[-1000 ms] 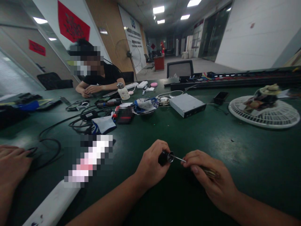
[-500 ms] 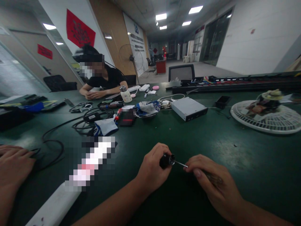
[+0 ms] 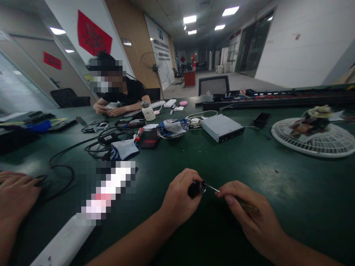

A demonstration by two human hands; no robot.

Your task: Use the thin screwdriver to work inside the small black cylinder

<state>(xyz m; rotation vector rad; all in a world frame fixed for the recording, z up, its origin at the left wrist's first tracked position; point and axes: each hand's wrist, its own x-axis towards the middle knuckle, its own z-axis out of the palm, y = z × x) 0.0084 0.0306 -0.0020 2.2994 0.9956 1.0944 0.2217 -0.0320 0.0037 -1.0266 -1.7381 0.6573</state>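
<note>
My left hand is closed around a small black cylindrical part, whose round open end faces right. My right hand grips a screwdriver by its brownish, partly see-through handle. The thin metal shaft points left, and its tip is at the rim of the black part's open end; whether it goes inside cannot be made out. Both hands are just above the green table, near its front middle.
Another person's hand rests at the left beside a white device. Farther back are a grey disc drive, a white fan grille, gloves and black cables. A person sits across the table.
The screwdriver and my right hand have shifted slightly left, and the shaft's tip sits a little higher at the black part's opening. Across the table, the person's hands have moved slightly apart.
</note>
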